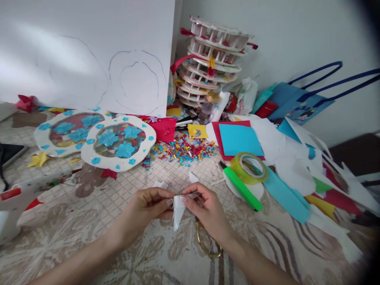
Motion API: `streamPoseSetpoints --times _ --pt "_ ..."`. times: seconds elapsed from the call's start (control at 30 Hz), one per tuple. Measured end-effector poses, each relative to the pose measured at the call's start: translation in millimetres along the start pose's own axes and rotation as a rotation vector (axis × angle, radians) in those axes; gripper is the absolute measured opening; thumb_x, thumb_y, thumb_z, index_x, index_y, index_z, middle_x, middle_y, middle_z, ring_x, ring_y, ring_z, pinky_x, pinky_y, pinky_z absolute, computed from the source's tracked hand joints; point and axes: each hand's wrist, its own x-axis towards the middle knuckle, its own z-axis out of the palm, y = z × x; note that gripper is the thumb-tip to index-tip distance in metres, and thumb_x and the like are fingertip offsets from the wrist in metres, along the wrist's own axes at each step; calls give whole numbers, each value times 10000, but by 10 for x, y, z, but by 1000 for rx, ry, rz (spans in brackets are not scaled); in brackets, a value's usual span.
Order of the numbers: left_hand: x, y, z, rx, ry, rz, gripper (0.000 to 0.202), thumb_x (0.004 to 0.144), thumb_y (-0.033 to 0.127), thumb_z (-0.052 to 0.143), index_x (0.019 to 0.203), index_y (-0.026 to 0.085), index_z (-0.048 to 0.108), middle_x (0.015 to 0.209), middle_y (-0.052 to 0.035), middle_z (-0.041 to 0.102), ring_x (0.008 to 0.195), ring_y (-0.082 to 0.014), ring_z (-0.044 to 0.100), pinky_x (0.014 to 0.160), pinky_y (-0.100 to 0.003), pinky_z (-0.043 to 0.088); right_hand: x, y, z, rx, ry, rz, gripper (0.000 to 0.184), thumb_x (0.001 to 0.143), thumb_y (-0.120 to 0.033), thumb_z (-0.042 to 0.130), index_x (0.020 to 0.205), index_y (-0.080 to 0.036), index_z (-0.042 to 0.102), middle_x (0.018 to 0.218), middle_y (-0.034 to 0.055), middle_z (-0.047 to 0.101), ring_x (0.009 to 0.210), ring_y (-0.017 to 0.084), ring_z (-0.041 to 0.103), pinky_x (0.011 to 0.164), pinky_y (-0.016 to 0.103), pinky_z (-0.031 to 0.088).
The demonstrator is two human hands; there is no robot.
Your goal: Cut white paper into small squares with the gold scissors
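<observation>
Paper (178,215), white and seemingly folded narrow, hangs point-down over the worktop (154,255) at six o'clock of the view, pinched by the fingers of the left hand (147,206) from nine o'clock and the right hand (209,208) from three. Folding looks like the step in hand, and the next move seems to call for a steady, delicate pinch. Both forearms (95,251) slant inward from eight and four o'clock, knuckles raised, with paper shreds (185,149) at twelve and tape (239,169) at two.

light: soft, moderate | glare: white board (86,55), upper left | right corners: dark | detail: slightly blurred
</observation>
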Motion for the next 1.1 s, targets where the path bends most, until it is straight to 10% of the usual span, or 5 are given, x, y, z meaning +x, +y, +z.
streamPoseSetpoints --times 1.1 --pt "30 -18 -23 98 -12 65 143 642 203 771 776 182 725 730 -5 739 653 -122 639 609 -201 484 9 -17 20 -42 32 -61 116 794 -289 652 808 -183 607 757 -4 593 674 126 527 598 231 414"
